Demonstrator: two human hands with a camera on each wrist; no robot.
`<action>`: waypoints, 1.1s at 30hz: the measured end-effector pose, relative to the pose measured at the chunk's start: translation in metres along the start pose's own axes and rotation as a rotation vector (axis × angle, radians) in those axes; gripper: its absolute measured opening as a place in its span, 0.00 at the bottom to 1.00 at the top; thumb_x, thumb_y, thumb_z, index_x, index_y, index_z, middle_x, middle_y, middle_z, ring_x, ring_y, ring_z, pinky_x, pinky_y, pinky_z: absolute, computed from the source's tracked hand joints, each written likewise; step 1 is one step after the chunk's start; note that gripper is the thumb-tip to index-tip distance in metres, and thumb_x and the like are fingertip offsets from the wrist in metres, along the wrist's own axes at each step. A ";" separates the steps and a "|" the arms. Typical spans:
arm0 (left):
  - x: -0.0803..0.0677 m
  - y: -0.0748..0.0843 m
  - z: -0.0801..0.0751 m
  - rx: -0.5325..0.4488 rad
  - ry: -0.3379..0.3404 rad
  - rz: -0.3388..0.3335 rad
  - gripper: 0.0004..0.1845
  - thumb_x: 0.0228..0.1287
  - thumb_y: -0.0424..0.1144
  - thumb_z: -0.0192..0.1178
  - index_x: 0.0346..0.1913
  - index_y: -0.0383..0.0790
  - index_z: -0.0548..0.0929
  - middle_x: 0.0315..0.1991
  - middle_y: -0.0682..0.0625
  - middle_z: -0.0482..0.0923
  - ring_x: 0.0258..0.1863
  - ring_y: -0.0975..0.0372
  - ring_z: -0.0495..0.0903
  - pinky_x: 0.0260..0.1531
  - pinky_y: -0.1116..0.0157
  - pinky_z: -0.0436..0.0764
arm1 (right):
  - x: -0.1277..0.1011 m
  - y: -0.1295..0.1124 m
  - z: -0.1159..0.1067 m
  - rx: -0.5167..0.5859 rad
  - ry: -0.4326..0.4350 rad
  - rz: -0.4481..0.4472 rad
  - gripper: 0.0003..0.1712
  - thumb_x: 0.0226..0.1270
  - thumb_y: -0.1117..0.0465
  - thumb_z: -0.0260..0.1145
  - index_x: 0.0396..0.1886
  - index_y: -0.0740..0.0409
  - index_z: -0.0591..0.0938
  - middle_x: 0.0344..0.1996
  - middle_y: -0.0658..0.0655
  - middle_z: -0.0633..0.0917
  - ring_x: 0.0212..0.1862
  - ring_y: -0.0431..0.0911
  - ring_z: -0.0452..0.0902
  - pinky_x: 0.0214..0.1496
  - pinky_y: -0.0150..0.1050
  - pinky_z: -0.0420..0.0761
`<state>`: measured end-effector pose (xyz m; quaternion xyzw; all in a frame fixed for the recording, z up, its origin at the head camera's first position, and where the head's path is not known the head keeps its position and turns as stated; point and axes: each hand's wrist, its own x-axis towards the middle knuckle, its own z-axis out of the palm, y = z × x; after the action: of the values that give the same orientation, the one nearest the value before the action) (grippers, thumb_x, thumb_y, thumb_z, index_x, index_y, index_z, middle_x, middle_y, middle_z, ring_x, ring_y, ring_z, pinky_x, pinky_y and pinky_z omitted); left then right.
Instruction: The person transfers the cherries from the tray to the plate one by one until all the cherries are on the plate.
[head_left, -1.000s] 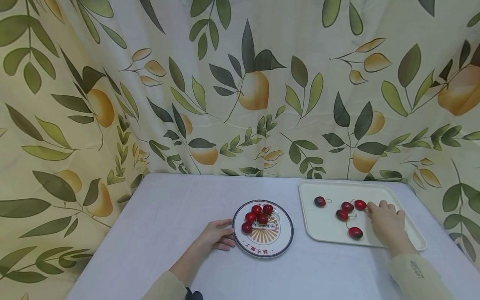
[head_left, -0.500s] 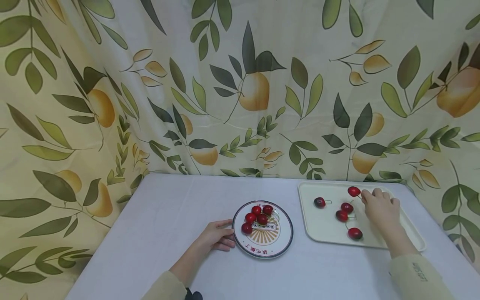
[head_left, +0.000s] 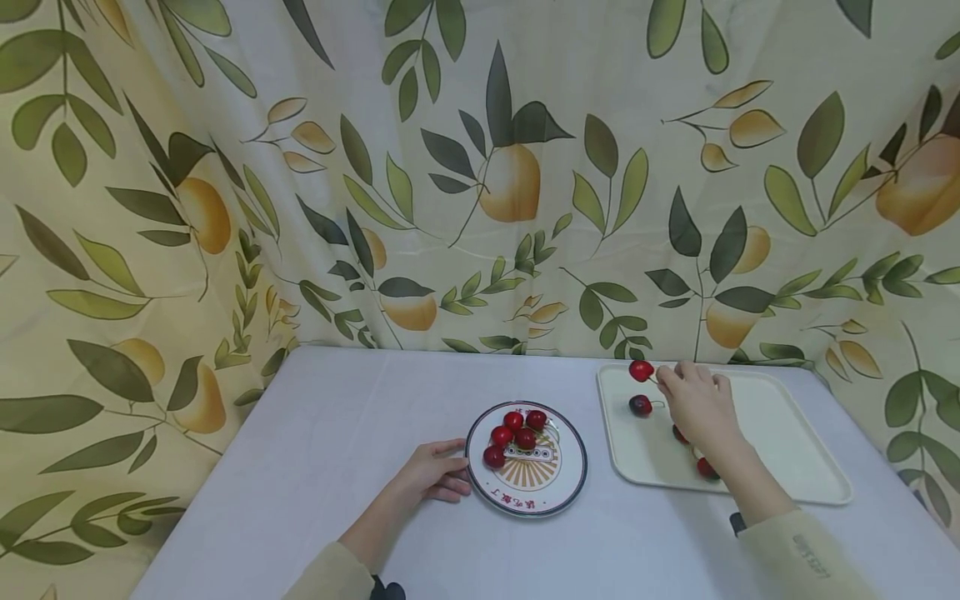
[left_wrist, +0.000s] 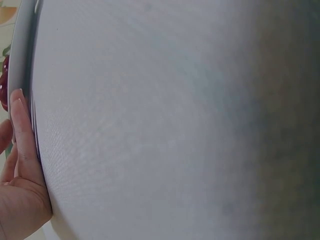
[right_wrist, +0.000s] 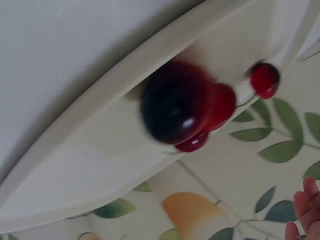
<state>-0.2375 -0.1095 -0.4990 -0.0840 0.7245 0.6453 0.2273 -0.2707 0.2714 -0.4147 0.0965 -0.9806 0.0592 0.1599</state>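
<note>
My left hand (head_left: 435,472) rests at the left rim of a round white plate (head_left: 525,498) with a dark edge. In the left wrist view, a straight finger (left_wrist: 25,135) lies along the plate's side (left_wrist: 21,45). Several red cherries (head_left: 525,437) sit on the plate's upper left part. My right hand (head_left: 699,407) pinches a bright red cherry (head_left: 641,371) by its stem, above the far left corner of a cream tray (head_left: 795,442). A darker cherry (head_left: 640,406) lies on the tray below it; others, such as one cherry (head_left: 707,468), are partly hidden by the hand.
A white cloth (head_left: 337,417) covers the table under plate and tray. Behind it hangs a curtain (head_left: 480,275) printed with leaves and fruit. The tray's raised rim (head_left: 611,454) faces the plate across a strip of cloth.
The right hand has lifted a cherry by its stem from the tray's middle and carried it left to the tray's far left corner. The left hand and the plate have stayed put.
</note>
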 end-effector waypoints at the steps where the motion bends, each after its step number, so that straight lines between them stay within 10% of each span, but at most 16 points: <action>1: 0.000 0.000 0.000 0.004 0.001 -0.001 0.27 0.63 0.36 0.56 0.65 0.38 0.66 0.27 0.46 0.83 0.23 0.59 0.83 0.24 0.63 0.83 | -0.001 -0.006 -0.002 0.019 0.007 -0.027 0.08 0.61 0.67 0.61 0.39 0.58 0.75 0.35 0.64 0.71 0.41 0.61 0.65 0.47 0.64 0.63; 9: -0.002 0.001 0.001 0.025 0.012 0.001 0.26 0.63 0.36 0.56 0.65 0.39 0.66 0.27 0.46 0.82 0.24 0.58 0.84 0.24 0.64 0.83 | -0.004 -0.049 0.005 0.003 0.083 -0.190 0.06 0.60 0.64 0.63 0.35 0.55 0.75 0.32 0.59 0.73 0.38 0.56 0.68 0.45 0.58 0.67; 33: -0.001 0.001 0.000 0.009 0.000 0.003 0.26 0.63 0.36 0.56 0.65 0.39 0.66 0.27 0.46 0.83 0.23 0.59 0.84 0.24 0.64 0.83 | -0.032 -0.126 0.051 -0.017 -0.117 -0.436 0.16 0.52 0.65 0.68 0.42 0.50 0.80 0.35 0.54 0.74 0.41 0.49 0.69 0.50 0.53 0.71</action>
<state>-0.2369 -0.1094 -0.4978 -0.0819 0.7275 0.6423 0.2267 -0.2299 0.1471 -0.4622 0.3079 -0.9447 0.0094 0.1124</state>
